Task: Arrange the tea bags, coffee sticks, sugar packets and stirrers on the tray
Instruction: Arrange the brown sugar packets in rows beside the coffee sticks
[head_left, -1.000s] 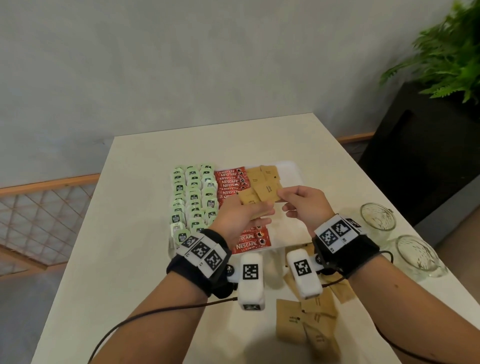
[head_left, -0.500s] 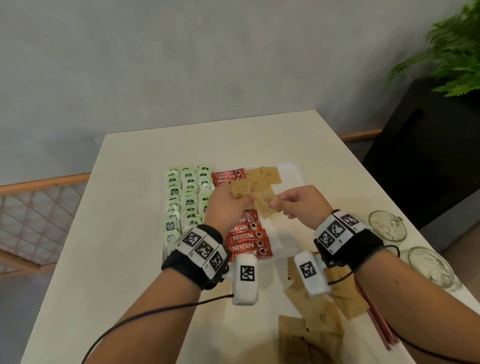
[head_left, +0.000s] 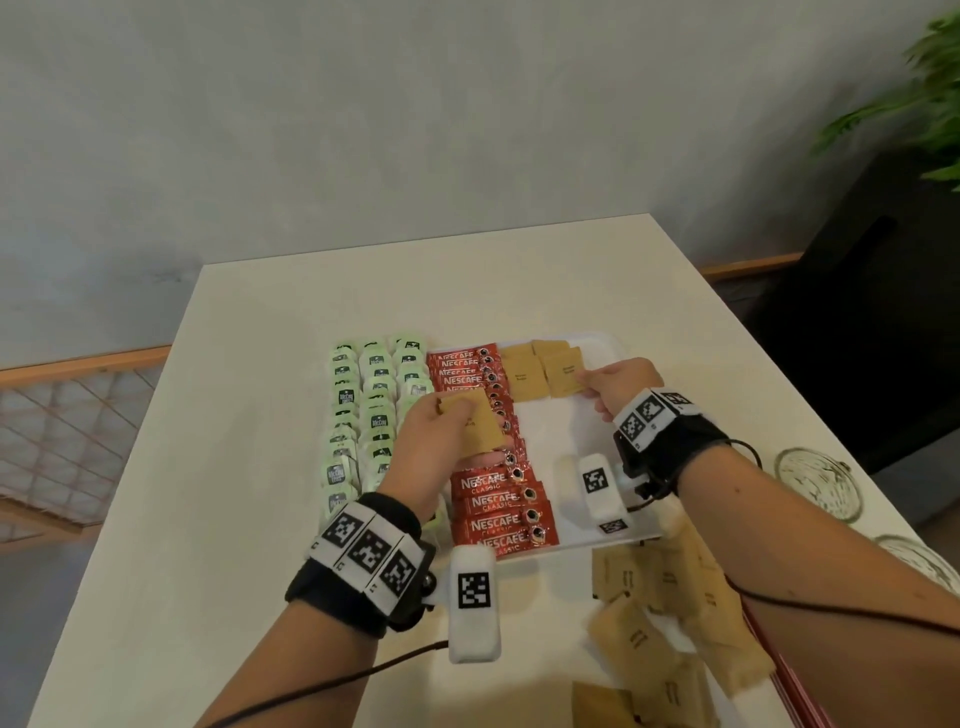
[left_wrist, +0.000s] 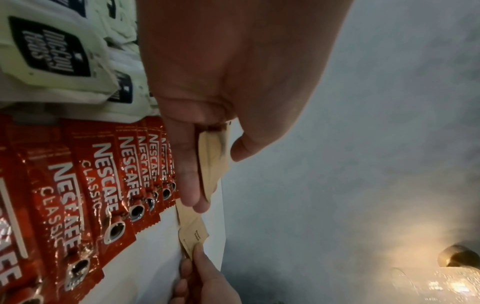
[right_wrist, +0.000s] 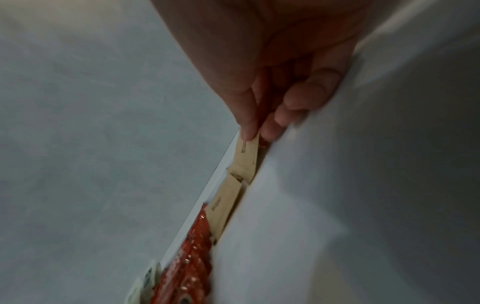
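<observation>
Head view: sugar-packet step. Right hand (head_left: 621, 387) pinches a packet (head_left: 565, 378) low over the tray (head_left: 597, 343), beside laid packets at the far end. Left hand (head_left: 441, 431) grips spare packets (head_left: 475, 423) above the coffee sticks (head_left: 498, 499). Next: release flat, aligned with the row; then feed another from the spares.

The cream counter (head_left: 249, 415) stands against a grey wall (head_left: 415, 130). Two clear patterned glasses (head_left: 818, 480) sit near the counter's right edge, one nearer than the other. Beyond that edge stands a dark cabinet (head_left: 857, 312) with a green fern (head_left: 914, 98) above it, and left of the counter runs a wooden lattice rail (head_left: 62, 415).
</observation>
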